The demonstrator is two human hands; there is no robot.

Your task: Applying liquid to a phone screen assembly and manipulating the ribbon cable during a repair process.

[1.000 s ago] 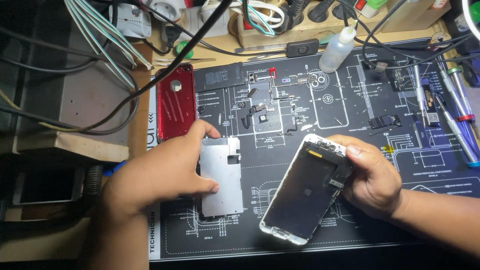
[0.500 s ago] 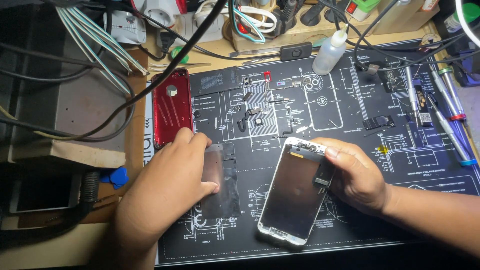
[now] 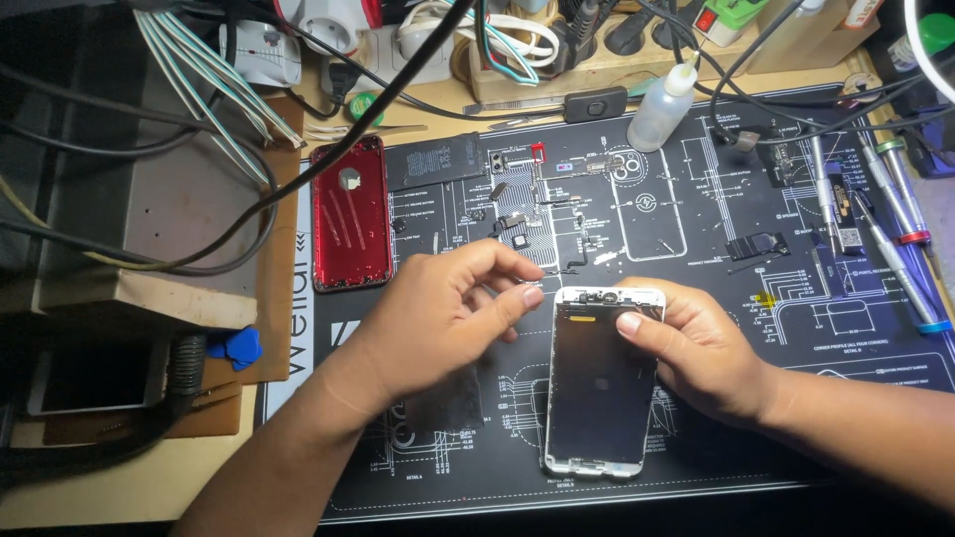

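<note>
A phone screen assembly [image 3: 597, 398] with a white frame lies face down on the dark repair mat [image 3: 816, 418]. My right hand [image 3: 706, 348] grips its upper right edge, with the thumb pressed on the back. My left hand [image 3: 438, 308] hovers just left of the screen's top corner. Its thumb and forefinger are curled close together and I see nothing between them. A grey metal shield plate [image 3: 446, 408] lies flat on the mat under my left wrist, partly hidden by it.
A red phone back housing [image 3: 350, 214] lies at the mat's upper left, beside a black battery [image 3: 435, 159]. Small loose parts [image 3: 517, 224] are scattered mid-mat. A squeeze bottle [image 3: 665, 104] stands at the back, with screwdrivers [image 3: 895, 249] at right, blue picks [image 3: 237, 346] at left and cables overhead.
My left hand let go of the metal plate, which now lies on the mat, and rose toward the screen's top. My right hand laid the screen straighter on the mat.
</note>
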